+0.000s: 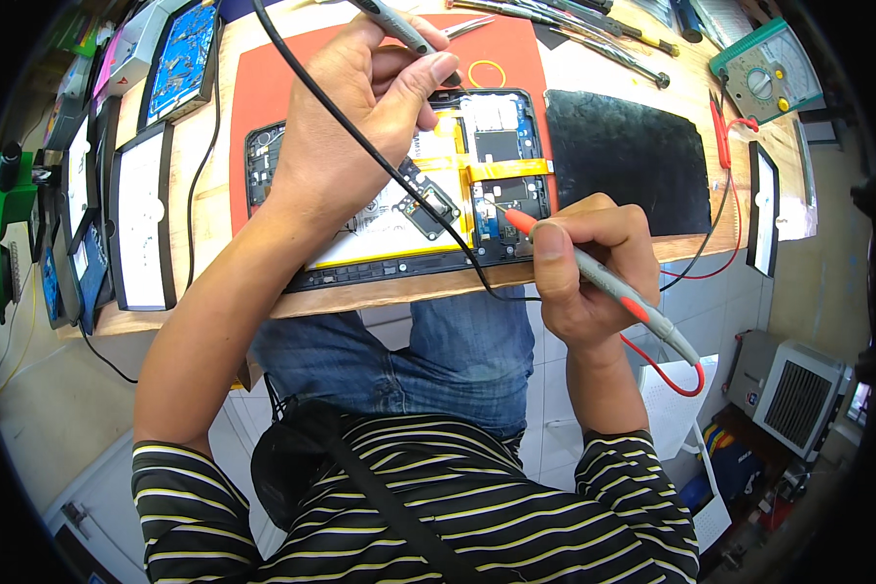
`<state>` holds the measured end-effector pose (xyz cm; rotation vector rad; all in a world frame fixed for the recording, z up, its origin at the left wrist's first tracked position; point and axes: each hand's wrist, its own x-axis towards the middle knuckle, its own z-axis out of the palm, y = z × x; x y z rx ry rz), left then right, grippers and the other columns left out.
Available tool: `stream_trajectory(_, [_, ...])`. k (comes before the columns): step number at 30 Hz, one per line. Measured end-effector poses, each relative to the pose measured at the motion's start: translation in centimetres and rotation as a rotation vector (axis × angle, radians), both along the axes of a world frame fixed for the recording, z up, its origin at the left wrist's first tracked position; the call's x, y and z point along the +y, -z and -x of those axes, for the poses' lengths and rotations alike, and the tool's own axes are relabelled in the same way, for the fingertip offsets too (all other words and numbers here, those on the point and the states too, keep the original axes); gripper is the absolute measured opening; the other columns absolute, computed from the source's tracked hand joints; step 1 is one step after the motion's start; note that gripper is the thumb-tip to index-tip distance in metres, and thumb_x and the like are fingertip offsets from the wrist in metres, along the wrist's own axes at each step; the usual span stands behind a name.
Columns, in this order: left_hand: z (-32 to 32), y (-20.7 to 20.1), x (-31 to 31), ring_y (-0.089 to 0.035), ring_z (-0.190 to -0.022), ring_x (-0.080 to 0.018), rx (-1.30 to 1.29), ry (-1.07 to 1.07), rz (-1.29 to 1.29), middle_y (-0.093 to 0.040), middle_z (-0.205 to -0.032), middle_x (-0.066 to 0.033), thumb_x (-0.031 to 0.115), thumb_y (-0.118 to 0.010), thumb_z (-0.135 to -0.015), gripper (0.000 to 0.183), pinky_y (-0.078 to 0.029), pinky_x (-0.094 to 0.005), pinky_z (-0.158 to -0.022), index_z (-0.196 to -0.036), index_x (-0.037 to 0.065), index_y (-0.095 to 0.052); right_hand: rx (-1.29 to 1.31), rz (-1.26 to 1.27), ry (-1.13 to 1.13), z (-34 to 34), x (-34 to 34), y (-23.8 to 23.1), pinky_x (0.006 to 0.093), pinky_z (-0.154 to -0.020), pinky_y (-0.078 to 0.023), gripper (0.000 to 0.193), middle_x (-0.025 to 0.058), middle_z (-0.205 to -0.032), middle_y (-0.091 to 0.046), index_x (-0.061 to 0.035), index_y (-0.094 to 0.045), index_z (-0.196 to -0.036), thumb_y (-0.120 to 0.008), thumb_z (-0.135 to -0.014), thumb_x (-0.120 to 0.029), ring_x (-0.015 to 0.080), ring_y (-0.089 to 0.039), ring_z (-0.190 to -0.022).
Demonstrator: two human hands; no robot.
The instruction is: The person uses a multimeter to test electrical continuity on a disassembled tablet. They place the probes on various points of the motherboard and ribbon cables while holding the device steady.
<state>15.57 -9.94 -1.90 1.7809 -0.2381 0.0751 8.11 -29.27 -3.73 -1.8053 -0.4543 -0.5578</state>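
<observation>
An opened tablet (389, 243) is laid across an orange mat (256, 92) on the table (214, 175), its circuit board (496, 146) exposed at the right end. A dark grey probe (392, 21) is pinched between thumb and fingers of the left hand (365, 131), its tip brought to the board's far edge; a red-collared probe (613, 282) is pinched in the right hand (599, 263), its tip aimed at the nearer part of the board. Whether metal is touched by either tip cannot be told. For a sound reading, the tips are probably best kept steady, pressed lightly on single contacts and clear of neighbouring parts, with the black lead (336, 109) kept from dragging. The tablet's long axis is set left to right, the board end angled slightly away from the person; the red-collared probe is pointed leftward and away.
</observation>
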Motion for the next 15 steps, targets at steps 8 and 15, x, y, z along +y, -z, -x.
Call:
stream_trajectory(8, [-0.12, 0.22, 0.15, -0.059, -0.066, -0.0045, -0.021, 0.015, 0.008, -0.07, -0.088, -0.0057, 0.019, -0.064, -0.096, 0.023, -0.045, -0.0175, -0.058, -0.112, 0.003, -0.058, 0.004, 0.016, 0.038, -0.21, 0.27, -0.05, 0.0231, -0.043, -0.041, 0.018, 0.0046, -0.062, -0.06, -0.0037, -0.053, -0.08, -0.071, -0.084, -0.006, 0.0074, -0.051, -0.046])
stream_trajectory(15, [-0.1, 0.27, 0.25, -0.059, -0.067, -0.0038, -0.017, 0.019, 0.014, -0.07, -0.088, -0.0044, 0.019, -0.063, -0.097, 0.022, -0.046, -0.017, -0.059, -0.112, 0.004, -0.059, 0.02, 0.027, 0.048, -0.12, 0.36, 0.53, 0.0229, -0.042, -0.04, 0.018, 0.0028, -0.061, -0.059, -0.0038, -0.054, -0.078, -0.071, -0.084, -0.007, 0.0063, -0.051, -0.045])
